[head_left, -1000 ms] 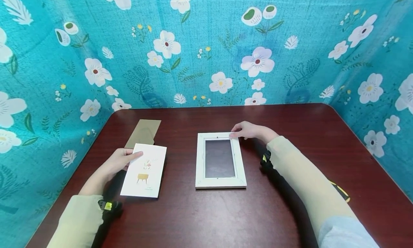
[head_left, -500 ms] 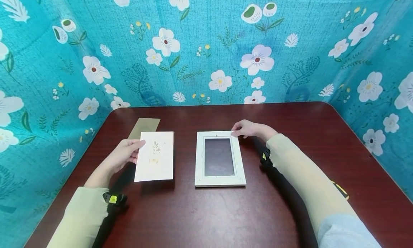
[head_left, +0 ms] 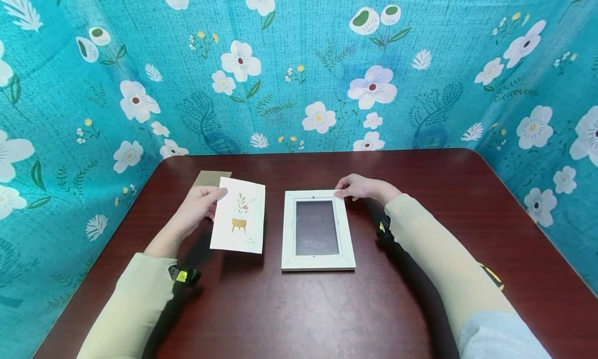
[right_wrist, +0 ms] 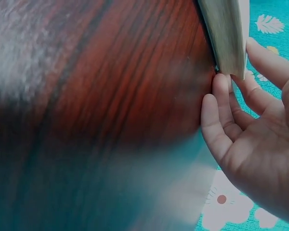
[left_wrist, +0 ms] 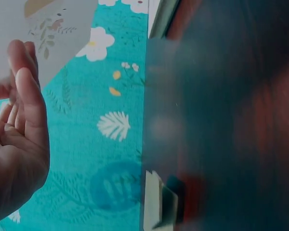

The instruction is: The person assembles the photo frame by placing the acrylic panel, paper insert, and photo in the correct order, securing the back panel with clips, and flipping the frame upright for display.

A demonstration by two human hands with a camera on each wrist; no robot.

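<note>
Held up over the table by my left hand (head_left: pixel 195 206) is a white card (head_left: pixel 239 213) printed with a plant and a yellow pot on legs. Thumb and fingers pinch it at its upper left edge; the left wrist view shows the same card (left_wrist: pixel 62 53) beyond the fingers. To its right a white picture frame (head_left: pixel 345 234) lies on the table, its dark pane facing up. My right hand (head_left: pixel 364 188) grips the frame's upper right corner, thumb on top. In the right wrist view the frame's side edge (right_wrist: pixel 229 38) sits between thumb and fingers.
A tan board (head_left: pixel 212 178) lies at the table's back left, partly hidden by the card. A yellow and black object (head_left: pixel 491 276) shows from behind the right forearm. The dark red table (head_left: pixel 308 317) ends at a flowered blue-green cloth (head_left: pixel 289 89).
My left hand has carried the card up and to the right, closer to the frame, and the card's tilt has varied. My right hand and the frame have stayed in place.
</note>
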